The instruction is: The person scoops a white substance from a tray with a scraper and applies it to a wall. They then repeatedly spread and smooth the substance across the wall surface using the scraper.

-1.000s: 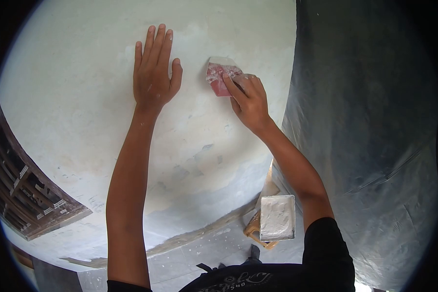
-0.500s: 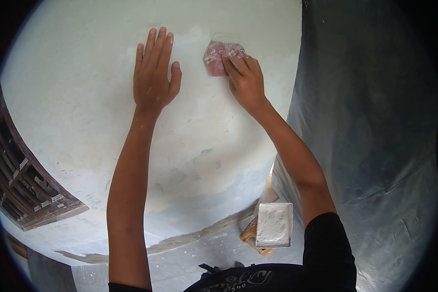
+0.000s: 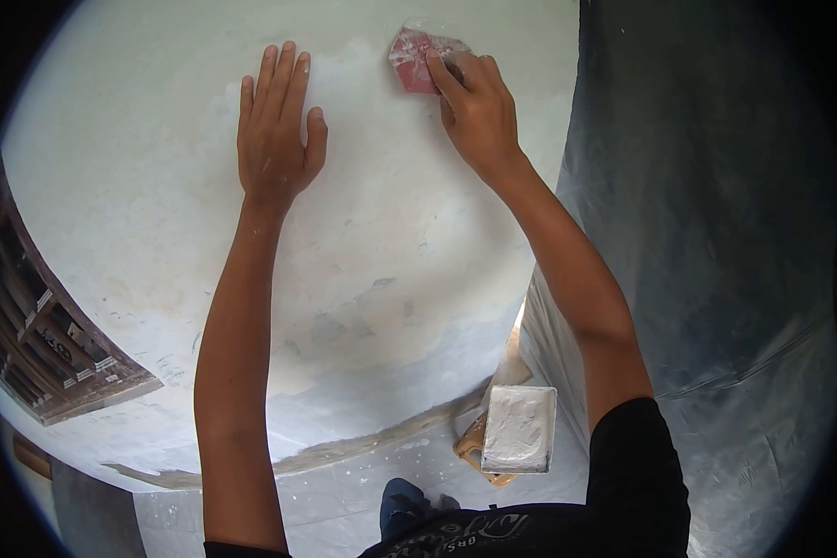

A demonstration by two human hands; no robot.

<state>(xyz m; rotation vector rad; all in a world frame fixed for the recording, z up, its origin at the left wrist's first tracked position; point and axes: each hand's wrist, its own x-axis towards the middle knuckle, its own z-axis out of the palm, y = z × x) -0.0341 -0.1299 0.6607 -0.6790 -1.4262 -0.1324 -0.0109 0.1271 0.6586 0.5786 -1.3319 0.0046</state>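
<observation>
My left hand (image 3: 274, 139) lies flat against the pale plastered wall (image 3: 363, 214), fingers stretched upward and thumb apart. To its right, my right hand (image 3: 479, 112) pinches a red putty scraper (image 3: 416, 70) between thumb and fingers. The scraper is angular, smeared with white putty, and its upper edge is at the wall. Part of it is hidden behind my fingers. Low on the right, a rectangular tray (image 3: 552, 430) holds white putty (image 3: 519, 423), well below both hands.
Under the putty tray is a yellowish-brown stand (image 3: 470, 442), mostly hidden. A grey plastic sheet (image 3: 707, 232) hangs along the right side. At the left is a dark wooden lattice window (image 3: 60, 353). The floor (image 3: 344, 502) has white specks.
My right hand has moved up the wall with the scraper. My left hand has shifted slightly up and to the left, still flat. More of a dark blue shape shows at the bottom.
</observation>
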